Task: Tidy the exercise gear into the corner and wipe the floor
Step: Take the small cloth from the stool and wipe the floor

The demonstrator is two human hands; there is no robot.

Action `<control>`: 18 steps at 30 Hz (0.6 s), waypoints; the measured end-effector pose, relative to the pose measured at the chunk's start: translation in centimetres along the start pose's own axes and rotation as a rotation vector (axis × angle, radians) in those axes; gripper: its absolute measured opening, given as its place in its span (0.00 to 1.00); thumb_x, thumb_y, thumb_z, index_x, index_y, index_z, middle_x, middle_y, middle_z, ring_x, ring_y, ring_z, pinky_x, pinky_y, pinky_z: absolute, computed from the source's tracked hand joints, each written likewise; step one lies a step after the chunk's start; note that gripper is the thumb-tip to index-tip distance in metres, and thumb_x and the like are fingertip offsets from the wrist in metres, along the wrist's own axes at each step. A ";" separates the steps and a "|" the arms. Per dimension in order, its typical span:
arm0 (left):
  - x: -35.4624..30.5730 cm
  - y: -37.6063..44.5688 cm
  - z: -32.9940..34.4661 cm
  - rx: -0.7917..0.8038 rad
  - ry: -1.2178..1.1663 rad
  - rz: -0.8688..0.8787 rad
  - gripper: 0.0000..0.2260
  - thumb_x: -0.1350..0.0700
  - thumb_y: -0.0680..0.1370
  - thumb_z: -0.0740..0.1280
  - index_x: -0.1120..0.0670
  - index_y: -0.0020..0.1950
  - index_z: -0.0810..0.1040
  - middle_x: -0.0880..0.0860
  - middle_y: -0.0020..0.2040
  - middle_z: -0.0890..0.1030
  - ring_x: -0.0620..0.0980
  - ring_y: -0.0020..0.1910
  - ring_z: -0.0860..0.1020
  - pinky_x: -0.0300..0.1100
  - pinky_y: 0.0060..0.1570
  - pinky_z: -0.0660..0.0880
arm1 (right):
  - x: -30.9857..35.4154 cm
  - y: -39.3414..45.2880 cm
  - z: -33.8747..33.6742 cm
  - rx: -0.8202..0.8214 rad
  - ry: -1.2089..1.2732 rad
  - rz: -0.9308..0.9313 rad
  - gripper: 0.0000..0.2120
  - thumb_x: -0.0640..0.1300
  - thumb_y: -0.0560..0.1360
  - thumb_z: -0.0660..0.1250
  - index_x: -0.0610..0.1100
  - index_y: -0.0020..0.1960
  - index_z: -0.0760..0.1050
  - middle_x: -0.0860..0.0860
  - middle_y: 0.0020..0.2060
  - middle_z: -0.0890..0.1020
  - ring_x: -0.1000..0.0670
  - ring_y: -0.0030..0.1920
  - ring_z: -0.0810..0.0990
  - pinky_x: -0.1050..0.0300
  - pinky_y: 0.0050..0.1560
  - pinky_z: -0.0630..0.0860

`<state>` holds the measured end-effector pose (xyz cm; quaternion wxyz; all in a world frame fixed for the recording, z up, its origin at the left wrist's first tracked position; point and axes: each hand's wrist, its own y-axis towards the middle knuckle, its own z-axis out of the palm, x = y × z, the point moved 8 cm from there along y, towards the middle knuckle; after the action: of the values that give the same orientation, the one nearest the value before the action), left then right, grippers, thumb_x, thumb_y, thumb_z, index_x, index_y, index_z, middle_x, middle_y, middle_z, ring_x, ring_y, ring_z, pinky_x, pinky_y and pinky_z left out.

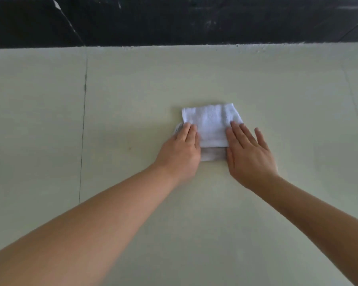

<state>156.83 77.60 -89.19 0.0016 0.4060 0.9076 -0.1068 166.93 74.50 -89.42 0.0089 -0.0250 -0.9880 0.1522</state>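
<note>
Head view, wiping stage. A folded white cloth point(212, 129) lies flat on the pale floor point(132, 100), a little short of the dark wall base point(174, 21) that runs across the top of the view. The left hand point(179, 150) rests on the cloth's left edge, and the right hand point(249, 153) rests on its right edge, partly on the cloth and partly on the floor beside it. The fingers point(239, 134) of both hands lie straight and flat, pressing down on the cloth rather than curling round it; nothing is grasped. Both forearms reach forward from the lower corners of the view.

No exercise gear appears anywhere in view, so whether it has been gathered into the corner cannot be told; that the person is at the cloth suggests the tidying part is probably behind them, but this is a judgement only. The wiping itself appears to be in hand. The floor shows no clear wet trail or streak to mark which areas are finished, only a thin seam point(83, 131) to the left and a faint speck near it. How much floor is left to wipe therefore cannot be read from here; the stretch near the wall and to either side seems likely to remain.
</note>
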 end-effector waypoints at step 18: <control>17.3 -5.1 -1.7 -0.048 0.038 -0.478 0.11 0.66 0.78 0.58 0.74 0.54 0.74 0.72 0.55 0.73 0.66 0.58 0.73 0.57 0.54 0.70 | 16.5 14.1 -4.2 0.158 0.153 -0.248 0.28 0.41 0.80 0.50 0.45 0.77 0.44 0.49 0.77 0.43 0.48 0.77 0.43 0.52 0.77 0.47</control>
<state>141.61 87.35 -88.06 -0.0312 0.1813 0.9801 -0.0749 151.23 90.08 -89.55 0.1046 0.0864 -0.9649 0.2249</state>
